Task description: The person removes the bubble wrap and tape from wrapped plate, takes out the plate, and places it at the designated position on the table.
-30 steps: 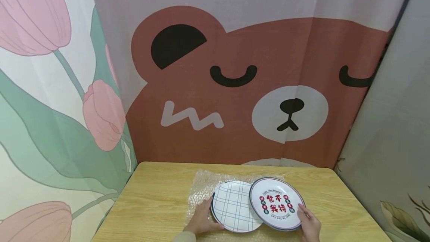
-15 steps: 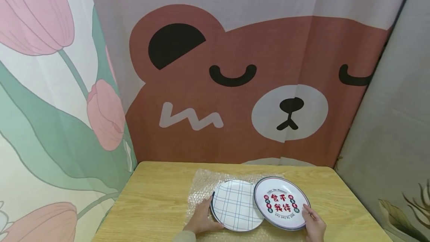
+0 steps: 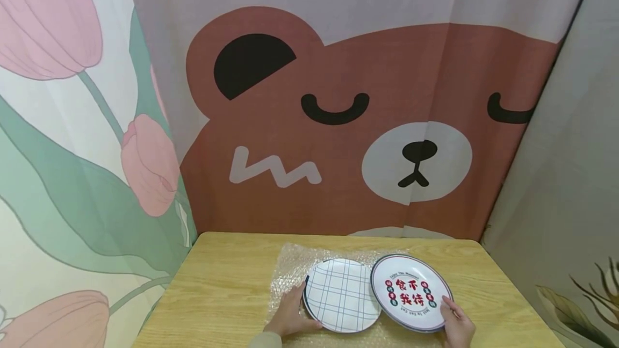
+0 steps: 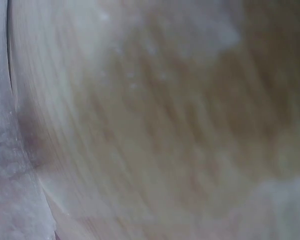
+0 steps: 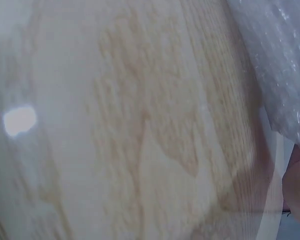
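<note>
Largest in view is the backdrop [image 3: 271,203], printed with a brown bear, its top cut off by the frame and its lower part hidden behind the table; folds run down it. A tulip-printed panel [image 3: 96,176] flanks it at left and a grey panel [image 3: 546,187] with a leaf motif at right, both cropped. The table [image 3: 227,289] is light wood-grain with rounded far corners; its near edge is out of frame. The right wrist view shows its surface glossy, with a bright reflection; the left wrist view is too blurred for detail beyond grain and a pale strip at the left edge. Bubble wrap [image 3: 292,262] lies on the table, its middle concealed by two plates. The lettered plate [image 3: 411,291], white with a dark rim, is tilted at the right and overlaps the right margin of the grid plate [image 3: 340,295] in the head view; whether the two touch cannot be determined. The grid plate, white with blue lines, sits over the wrap; its underside is hidden. The left hand [image 3: 292,313], with a pale sleeve [image 3: 266,340] cut off below, is spread round the grid plate's left rim, thumb at the near edge. The right hand [image 3: 456,322], cropped at the bottom, pinches the lettered plate's right rim, thumb above; the fingers beneath are hidden. The red characters read clearly; the smaller print around them is hard to make out.
</note>
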`<state>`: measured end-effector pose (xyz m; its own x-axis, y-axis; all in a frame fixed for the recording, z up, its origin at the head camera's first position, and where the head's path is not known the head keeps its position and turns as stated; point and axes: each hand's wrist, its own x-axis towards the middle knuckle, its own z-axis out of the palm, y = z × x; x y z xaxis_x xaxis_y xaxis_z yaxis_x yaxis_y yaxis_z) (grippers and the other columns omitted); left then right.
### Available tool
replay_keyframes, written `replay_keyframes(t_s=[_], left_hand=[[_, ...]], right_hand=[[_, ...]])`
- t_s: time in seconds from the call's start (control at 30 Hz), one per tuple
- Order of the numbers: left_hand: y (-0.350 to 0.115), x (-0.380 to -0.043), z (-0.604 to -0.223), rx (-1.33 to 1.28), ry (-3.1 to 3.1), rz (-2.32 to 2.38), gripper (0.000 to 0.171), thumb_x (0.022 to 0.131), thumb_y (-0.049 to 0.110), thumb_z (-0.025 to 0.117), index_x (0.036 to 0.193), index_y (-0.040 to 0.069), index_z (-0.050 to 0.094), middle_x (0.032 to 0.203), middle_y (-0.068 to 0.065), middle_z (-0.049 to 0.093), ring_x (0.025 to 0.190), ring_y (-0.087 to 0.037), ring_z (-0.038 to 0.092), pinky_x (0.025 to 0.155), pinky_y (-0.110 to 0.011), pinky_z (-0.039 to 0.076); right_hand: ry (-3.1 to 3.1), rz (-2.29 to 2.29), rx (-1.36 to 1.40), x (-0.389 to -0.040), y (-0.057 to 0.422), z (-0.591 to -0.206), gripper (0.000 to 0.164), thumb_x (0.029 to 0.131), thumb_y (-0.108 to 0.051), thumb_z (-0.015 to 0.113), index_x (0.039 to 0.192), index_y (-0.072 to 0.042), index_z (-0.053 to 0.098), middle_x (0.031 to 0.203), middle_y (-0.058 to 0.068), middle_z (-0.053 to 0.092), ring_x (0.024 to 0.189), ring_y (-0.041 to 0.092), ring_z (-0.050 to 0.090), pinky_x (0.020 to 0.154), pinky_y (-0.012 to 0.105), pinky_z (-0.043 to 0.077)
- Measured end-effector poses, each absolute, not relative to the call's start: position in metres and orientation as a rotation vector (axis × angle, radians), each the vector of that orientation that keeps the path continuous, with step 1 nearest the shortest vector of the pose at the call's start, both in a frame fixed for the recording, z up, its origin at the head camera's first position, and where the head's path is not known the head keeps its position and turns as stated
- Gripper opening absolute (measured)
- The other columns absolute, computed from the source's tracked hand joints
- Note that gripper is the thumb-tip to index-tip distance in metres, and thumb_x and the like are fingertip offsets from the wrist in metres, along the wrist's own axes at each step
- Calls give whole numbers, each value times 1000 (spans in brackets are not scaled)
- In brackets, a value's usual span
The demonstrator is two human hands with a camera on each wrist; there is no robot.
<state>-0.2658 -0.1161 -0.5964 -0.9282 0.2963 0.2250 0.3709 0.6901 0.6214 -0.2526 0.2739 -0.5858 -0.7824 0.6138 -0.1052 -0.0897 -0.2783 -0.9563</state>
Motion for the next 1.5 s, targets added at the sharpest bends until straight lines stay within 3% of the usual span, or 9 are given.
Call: replay_keyframes(t_s=[0.73,1.03,1.23,1.5], left_hand=[[-117,-266,-600,-557,-2779,-1080,111,56,58,73,136,-5,27,134,-26,35,123,-46,26,100,-59,14],[-117,-268,-602,-558,-2785,-1077,112,56,59,73,136,-5,27,134,-26,35,123,-46,26,100,-58,14],[-117,-268,-602,-555,-2789,-1065,112,57,59,72,136,-4,27,134,-26,34,123,-45,26,100,-58,14],[-117,-267,-601,-561,-2779,-1060,111,57,59,73,136,-4,27,134,-25,35,123,-45,27,100,-58,14]], right_hand=[[-1450,2034,-765,-248,286,-583,38,78,0,58,64,-35,64,59,-24,54,61,-10,50,54,7,44],[-1654,1898,-929,-245,296,-586,36,81,-17,57,62,-48,53,52,-33,45,58,-14,44,44,12,39],[-1705,1867,-1001,-242,303,-584,28,82,-23,56,68,-46,52,52,-34,43,60,-14,43,46,12,39],[-1612,1932,-940,-241,309,-587,31,81,-25,59,60,-46,55,53,-33,46,57,-15,44,45,11,40]])
